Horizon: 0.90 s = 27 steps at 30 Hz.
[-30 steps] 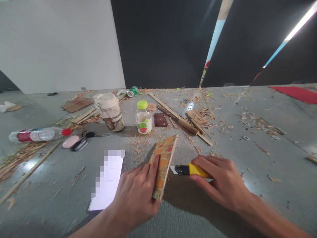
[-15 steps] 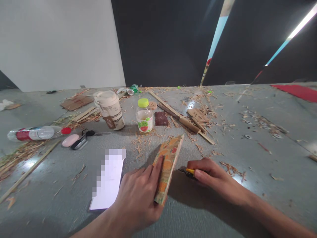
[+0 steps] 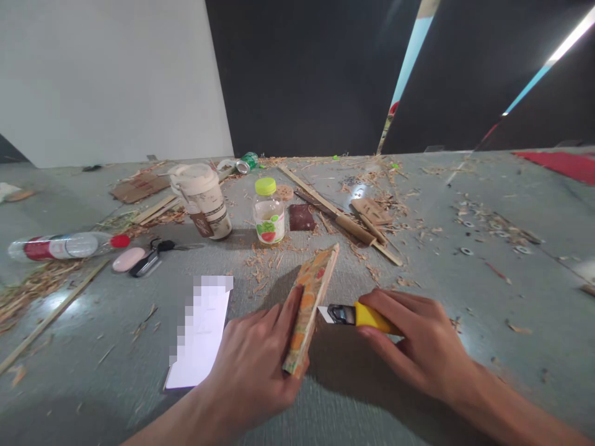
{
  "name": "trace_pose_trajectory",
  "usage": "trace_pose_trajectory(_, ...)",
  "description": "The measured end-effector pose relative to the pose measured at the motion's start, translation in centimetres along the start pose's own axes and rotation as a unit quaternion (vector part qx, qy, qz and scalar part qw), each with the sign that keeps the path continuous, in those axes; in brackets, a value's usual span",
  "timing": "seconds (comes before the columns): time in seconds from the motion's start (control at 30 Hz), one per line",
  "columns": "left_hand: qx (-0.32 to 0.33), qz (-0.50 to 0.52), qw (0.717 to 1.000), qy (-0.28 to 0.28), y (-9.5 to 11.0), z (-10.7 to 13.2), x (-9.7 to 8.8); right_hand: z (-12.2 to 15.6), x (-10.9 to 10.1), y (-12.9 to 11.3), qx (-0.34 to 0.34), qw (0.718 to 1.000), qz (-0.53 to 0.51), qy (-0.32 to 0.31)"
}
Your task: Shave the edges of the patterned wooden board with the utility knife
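A flat board with an orange-and-green patterned face is tilted up on its edge, gripped by my left hand. My left index finger lies along the patterned face; the thumb is mostly hidden behind the board. My right hand is closed around a yellow utility knife. Its blade points left, and the tip is at the board's pale right edge; whether it cuts in, I cannot tell. Left of my left hand lies a phone with a lit white screen.
Beyond the board stand a lidded paper cup and a jar with a lime-green cap. Bamboo strips, wood shavings and metal washers litter the grey surface. A plastic bottle and keys lie at left.
My right hand has turned the utility knife so its yellow body and blade now show, and the blade has come left to the board's edge. The board has shifted slightly left.
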<state>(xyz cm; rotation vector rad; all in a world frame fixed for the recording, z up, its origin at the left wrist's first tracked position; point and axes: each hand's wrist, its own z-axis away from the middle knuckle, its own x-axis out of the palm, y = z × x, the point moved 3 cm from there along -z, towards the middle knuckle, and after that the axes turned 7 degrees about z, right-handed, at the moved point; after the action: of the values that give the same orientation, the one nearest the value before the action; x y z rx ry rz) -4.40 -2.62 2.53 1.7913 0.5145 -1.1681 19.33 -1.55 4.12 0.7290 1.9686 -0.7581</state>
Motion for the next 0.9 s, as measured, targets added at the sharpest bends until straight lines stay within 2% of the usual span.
trace_pose_trajectory(0.3, -0.005, -0.002, 1.0, -0.002, 0.1, 0.1, 0.0, 0.0, -0.1, 0.2, -0.021, 0.999, 0.043, 0.01)
trace_pose_trajectory(0.53, 0.002, 0.014, 1.0, 0.015, -0.2, 0.1, -0.2, -0.1, -0.2, 1.0, -0.024, 0.998, -0.047, -0.04)
trace_pose_trajectory(0.63, 0.003, 0.013, 1.0, 0.019, -0.2, 0.0, -0.2, -0.1, -0.1, 0.9, -0.028, 0.998, -0.048, -0.036)
trace_pose_trajectory(0.8, -0.02, -0.014, 0.999, -0.027, 0.1, -0.1, 0.0, -0.1, 0.0, -0.7, -0.075, 0.997, -0.02, -0.027)
trace_pose_trajectory(0.9, -0.035, -0.02, 0.998, -0.047, 0.2, -0.1, 0.0, 0.0, 0.0, -1.3, -0.079, 0.997, 0.004, -0.024)
